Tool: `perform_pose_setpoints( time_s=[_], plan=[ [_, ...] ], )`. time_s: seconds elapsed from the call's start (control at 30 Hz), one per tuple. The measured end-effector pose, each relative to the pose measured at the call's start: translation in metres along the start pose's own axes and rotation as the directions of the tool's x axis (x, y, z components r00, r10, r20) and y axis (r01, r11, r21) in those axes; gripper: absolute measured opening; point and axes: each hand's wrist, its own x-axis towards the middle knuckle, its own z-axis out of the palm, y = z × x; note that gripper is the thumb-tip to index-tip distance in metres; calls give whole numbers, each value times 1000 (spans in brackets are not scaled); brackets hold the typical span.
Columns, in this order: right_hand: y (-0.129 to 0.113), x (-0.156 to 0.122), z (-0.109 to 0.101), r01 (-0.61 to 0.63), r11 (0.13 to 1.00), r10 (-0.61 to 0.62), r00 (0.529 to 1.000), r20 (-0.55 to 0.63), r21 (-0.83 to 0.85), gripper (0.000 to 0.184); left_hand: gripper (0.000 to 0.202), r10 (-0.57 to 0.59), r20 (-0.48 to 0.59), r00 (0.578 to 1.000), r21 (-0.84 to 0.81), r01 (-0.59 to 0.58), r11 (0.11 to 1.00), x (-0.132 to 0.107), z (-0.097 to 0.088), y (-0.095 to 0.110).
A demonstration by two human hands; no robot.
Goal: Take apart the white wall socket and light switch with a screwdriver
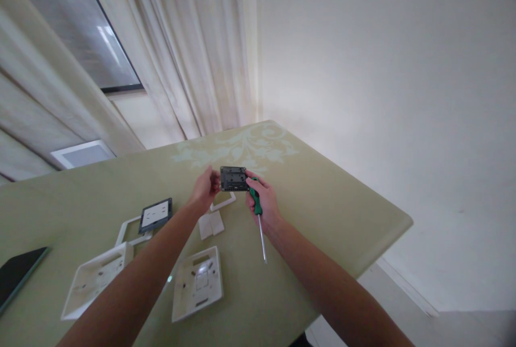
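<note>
A dark grey wall-switch module [233,178] is held up over the table, its plastic back facing me. My left hand [205,188] is closed at its left edge, with the fingertips partly hidden. The module's right edge is pinched by my right hand [264,199], which also grips a screwdriver [255,196] by its green handle. The metal shaft points down toward me. Below the module lie a white frame [226,202], partly covered by my left hand, and two white switch rockers [211,224].
A white mounting box [217,274] lies in front, another mounting box [94,282] to its left. Beyond that are a socket module [155,215] and a second white frame [123,231]. A dark flat object [20,272] lies far left. Table [342,218] meets wall and curtains.
</note>
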Motion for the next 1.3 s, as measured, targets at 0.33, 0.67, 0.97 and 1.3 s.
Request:
perform_pose_setpoints(
  time_s=[0.33, 0.67, 0.97, 1.3],
  plan=[
    [-3, 14, -7, -50, 987, 18, 979, -203, -151, 44, 50, 197, 115, 974, 481, -228, 847, 7, -6, -10],
    [-17, 34, -25, -121, 881, 41, 983, -182, -457, 23, 67, 208, 366, 907, 733, -418, 537, -66, -49, 37],
    [-1, 41, -23, -67, 841, 23, 996, -88, -538, 24, 109, -43, 641, 767, 756, -639, -139, -199, -149, 1],
    [-12, 51, -39, -36, 930, -47, 975, -216, -365, 30, 85, 10, 747, 665, 639, -714, -286, -179, -40, -39]
  ],
)
